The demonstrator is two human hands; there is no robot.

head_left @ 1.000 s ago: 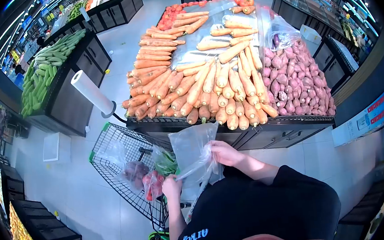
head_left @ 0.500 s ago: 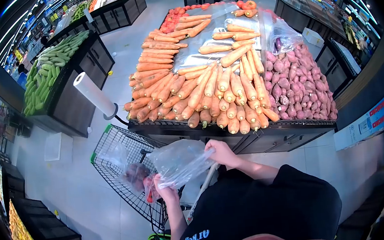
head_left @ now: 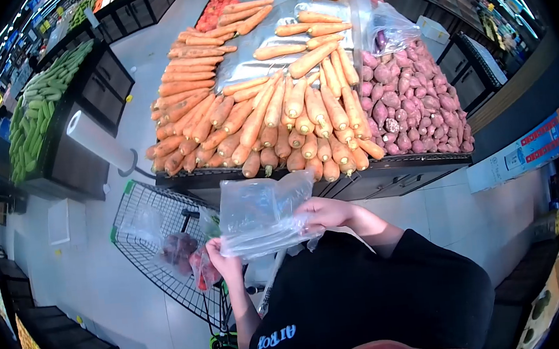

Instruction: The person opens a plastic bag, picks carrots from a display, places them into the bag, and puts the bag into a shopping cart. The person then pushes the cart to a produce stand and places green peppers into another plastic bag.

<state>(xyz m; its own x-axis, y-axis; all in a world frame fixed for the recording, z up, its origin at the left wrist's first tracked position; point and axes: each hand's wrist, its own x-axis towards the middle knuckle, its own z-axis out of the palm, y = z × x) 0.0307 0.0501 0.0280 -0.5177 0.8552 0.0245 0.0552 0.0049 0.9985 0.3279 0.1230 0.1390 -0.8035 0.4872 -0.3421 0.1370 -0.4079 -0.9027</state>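
A clear plastic bag is stretched between my two hands, in front of the produce stand. My left hand is closed on its lower left edge. At the bag's right side my right hand grips the bunched plastic. Behind the bag, carrots are heaped on the stand, with purple sweet potatoes to their right. Just left of my left hand, bagged red produce and bagged dark produce lie in a shopping cart.
A roll of plastic bags stands at the carrot stand's left corner. Green vegetables fill a stand at the left. Tomatoes lie behind the carrots. A white box sits on the floor, and a printed carton stands at the right.
The view has shifted, so the stand appears further left and higher. The bag now hangs flatter and more spread between my hands, and my left hand has risen slightly.
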